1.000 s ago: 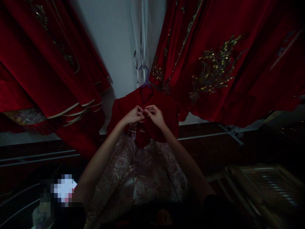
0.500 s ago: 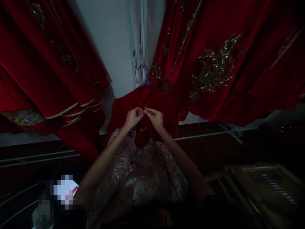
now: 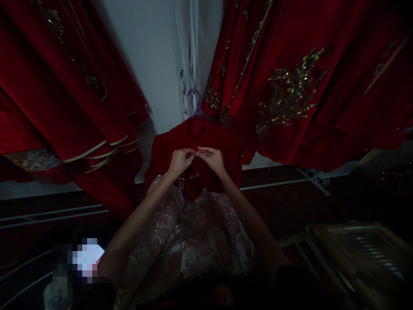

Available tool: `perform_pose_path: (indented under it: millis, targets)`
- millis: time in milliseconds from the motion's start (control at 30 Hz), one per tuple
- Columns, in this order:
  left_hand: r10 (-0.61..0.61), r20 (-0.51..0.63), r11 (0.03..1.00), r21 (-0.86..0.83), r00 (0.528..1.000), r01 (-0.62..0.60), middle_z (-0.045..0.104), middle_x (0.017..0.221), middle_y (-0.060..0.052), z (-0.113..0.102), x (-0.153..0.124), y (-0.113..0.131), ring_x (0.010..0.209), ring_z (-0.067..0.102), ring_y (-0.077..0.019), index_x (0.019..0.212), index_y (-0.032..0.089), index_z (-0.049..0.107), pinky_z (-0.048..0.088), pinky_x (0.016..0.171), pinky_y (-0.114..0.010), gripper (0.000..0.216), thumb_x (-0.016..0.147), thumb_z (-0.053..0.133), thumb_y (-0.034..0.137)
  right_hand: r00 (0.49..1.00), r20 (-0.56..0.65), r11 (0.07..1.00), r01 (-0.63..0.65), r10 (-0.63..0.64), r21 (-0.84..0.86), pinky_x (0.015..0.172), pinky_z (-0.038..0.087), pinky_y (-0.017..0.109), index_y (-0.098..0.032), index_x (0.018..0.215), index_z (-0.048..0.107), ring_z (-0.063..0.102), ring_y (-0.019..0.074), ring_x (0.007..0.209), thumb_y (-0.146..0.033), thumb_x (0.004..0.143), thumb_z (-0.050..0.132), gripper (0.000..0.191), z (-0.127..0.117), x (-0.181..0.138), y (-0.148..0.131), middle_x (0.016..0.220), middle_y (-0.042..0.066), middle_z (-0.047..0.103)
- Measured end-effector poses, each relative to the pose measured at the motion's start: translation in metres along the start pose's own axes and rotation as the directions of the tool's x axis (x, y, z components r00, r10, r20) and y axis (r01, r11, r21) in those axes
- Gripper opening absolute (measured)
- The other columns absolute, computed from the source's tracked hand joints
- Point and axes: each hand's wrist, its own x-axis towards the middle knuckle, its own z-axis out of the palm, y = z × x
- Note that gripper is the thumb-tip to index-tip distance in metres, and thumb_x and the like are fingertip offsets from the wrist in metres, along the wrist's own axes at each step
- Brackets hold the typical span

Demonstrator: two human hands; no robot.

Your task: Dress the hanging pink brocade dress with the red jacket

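Note:
A dark red jacket (image 3: 226,150) hangs on a purple hanger (image 3: 194,103) in front of me, over a pale gold-patterned skirt (image 3: 193,232). My left hand (image 3: 179,160) and my right hand (image 3: 211,158) meet at the jacket's chest. Both pinch a small beaded fastening (image 3: 197,151) at the front opening. Strands of beads (image 3: 180,178) hang just below my left hand.
Red embroidered garments hang at the left (image 3: 64,99) and at the right (image 3: 306,86), with a white wall (image 3: 151,56) between them. A pale slatted object (image 3: 355,249) lies at the lower right. The floor around is dark.
My hands have stayed at the fastening and shifted only slightly. The fingers of both have worked at the beaded piece.

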Motion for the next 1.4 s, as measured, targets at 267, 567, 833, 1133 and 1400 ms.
perform_pose_path:
  millis: [267, 567, 833, 1133, 1400]
  targets:
    - [-0.033, -0.036, 0.988, -0.149, 0.999, 0.027, 0.068, 0.087, -0.003, 0.013, 0.0, 0.004, 0.079, 0.063, -0.0144, 0.086, 0.019, 0.065, 0.05, 0.077, -0.027, 0.014, 0.078, 0.055, 0.025, 0.999, -0.045, 0.997, 0.03, -0.026, 0.073, 0.077, 0.051, 0.026, -0.019, 0.089, 0.059, 0.063, 0.0121, 0.081, -0.033, 0.066, 0.068, 0.029, 0.009, 0.01, 0.011, 0.094, 0.003, 0.066]
    - [-0.461, 0.251, 0.501, -0.717, 0.851, 0.484, 0.067, 0.094, -0.007, 0.012, -0.003, -0.002, 0.078, 0.065, -0.0127, 0.099, 0.015, 0.056, 0.055, 0.072, -0.03, 0.032, 0.073, 0.065, 0.031, 0.97, 0.078, 0.952, -0.239, 0.228, 0.191, 0.071, 0.048, 0.023, -0.021, 0.084, 0.049, 0.058, 0.0105, 0.072, -0.053, 0.065, 0.065, 0.041, 0.014, -0.041, 0.042, 0.077, -0.004, 0.059]
    - [-0.411, 0.477, 0.346, -0.708, 0.777, 0.616, 0.068, 0.1, -0.009, 0.058, -0.028, 0.008, 0.088, 0.064, -0.0168, 0.103, 0.02, 0.059, 0.053, 0.075, -0.029, 0.059, 0.077, 0.04, 0.07, 0.964, 0.072, 0.939, -0.265, 0.255, 0.22, 0.073, 0.051, 0.026, -0.019, 0.085, 0.064, 0.061, 0.013, 0.075, -0.051, 0.076, 0.059, 0.034, -0.035, -0.062, 0.019, 0.08, 0.0, 0.066]
    - [-0.362, 0.535, 0.39, -0.657, 0.764, 0.645, 0.069, 0.094, -0.009, 0.022, -0.052, -0.014, 0.081, 0.065, -0.0161, 0.103, 0.018, 0.061, 0.051, 0.064, -0.023, 0.054, 0.074, 0.054, 0.062, 0.994, 0.09, 0.99, -0.051, 0.064, -0.135, 0.064, 0.051, 0.025, -0.023, 0.1, 0.066, 0.061, 0.0129, 0.073, -0.04, 0.08, 0.057, 0.028, -0.018, -0.07, -0.012, 0.088, 0.002, 0.068]
    - [-0.343, 0.434, 0.576, -0.603, 0.833, 0.552, 0.064, 0.09, -0.001, -0.007, -0.06, -0.028, 0.083, 0.061, -0.0113, 0.095, 0.02, 0.063, 0.054, 0.07, -0.024, 0.032, 0.071, 0.068, 0.039, 0.996, 0.067, 0.989, -0.044, 0.054, -0.139, 0.053, 0.045, 0.023, -0.024, 0.09, 0.061, 0.057, 0.0125, 0.063, -0.042, 0.079, 0.058, 0.022, 0.008, -0.083, -0.032, 0.073, 0.001, 0.061]
